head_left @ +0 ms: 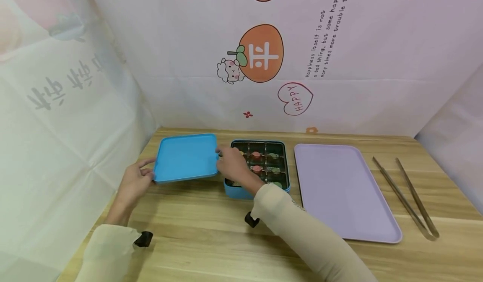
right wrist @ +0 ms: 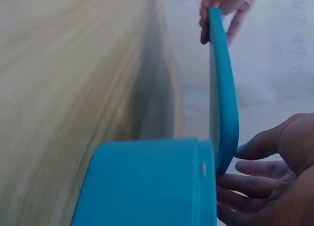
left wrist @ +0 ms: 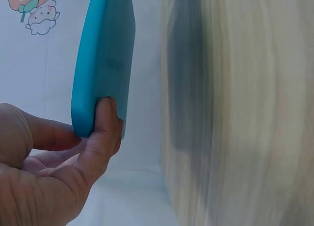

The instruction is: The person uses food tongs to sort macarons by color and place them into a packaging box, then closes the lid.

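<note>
Both hands hold a flat blue lid [head_left: 185, 158] just left of a blue box. At its left edge, my left hand [head_left: 136, 181] pinches it, thumb on one face and fingers [left wrist: 100, 132] on the other in the left wrist view. My right hand [head_left: 234, 164] grips the opposite edge, its fingers [right wrist: 248, 186] under the lid in the right wrist view. A shadow below shows the lid raised off the table. The uncovered box [head_left: 238, 193] has a dark divided insert [head_left: 275, 147] with small red, green and yellow pieces, partly hidden by my right hand.
A lilac tray [head_left: 336, 189] lies to the right of the box. Beyond it are long metal tongs [head_left: 405, 194] on the wooden table [head_left: 203, 240]. Printed white cloth [head_left: 181, 63] hangs behind and at the sides.
</note>
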A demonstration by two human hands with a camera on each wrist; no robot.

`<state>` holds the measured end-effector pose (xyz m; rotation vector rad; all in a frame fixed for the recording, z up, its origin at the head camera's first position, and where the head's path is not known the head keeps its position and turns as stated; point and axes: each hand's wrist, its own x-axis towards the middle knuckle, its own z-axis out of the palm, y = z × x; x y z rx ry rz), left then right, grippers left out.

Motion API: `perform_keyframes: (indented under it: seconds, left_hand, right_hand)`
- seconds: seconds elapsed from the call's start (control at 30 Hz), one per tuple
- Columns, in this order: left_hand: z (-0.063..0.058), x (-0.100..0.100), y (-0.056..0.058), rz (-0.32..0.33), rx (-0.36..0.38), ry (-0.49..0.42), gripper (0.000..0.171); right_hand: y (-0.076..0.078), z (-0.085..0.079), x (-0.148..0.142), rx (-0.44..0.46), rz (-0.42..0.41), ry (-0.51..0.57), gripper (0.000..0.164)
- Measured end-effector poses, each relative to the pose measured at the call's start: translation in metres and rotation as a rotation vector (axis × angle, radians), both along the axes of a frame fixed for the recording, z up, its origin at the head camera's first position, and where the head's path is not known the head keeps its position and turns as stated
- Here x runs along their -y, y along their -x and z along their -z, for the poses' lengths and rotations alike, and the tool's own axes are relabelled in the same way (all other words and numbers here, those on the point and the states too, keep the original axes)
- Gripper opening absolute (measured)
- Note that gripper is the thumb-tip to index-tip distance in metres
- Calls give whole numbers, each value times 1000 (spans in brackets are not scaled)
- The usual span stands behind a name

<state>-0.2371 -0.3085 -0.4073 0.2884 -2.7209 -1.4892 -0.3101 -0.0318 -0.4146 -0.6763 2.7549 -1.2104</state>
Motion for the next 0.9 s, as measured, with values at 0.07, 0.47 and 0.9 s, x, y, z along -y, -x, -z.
perform_keyframes:
  seconds: [0.07, 0.47, 0.9]
  left_hand:
    - [-1, -3, 0, 7, 0, -16, 55]
    - [-13, -26, -5, 71, -8, -158, 56]
    - [-18, -73, -10, 192, -5, -286, 56]
  right_hand:
    - [1, -1, -7, 23, 11, 45, 38]
    - [-1, -18, -49, 242, 88, 244, 41]
    - [-6, -31, -126, 486, 47, 446, 47]
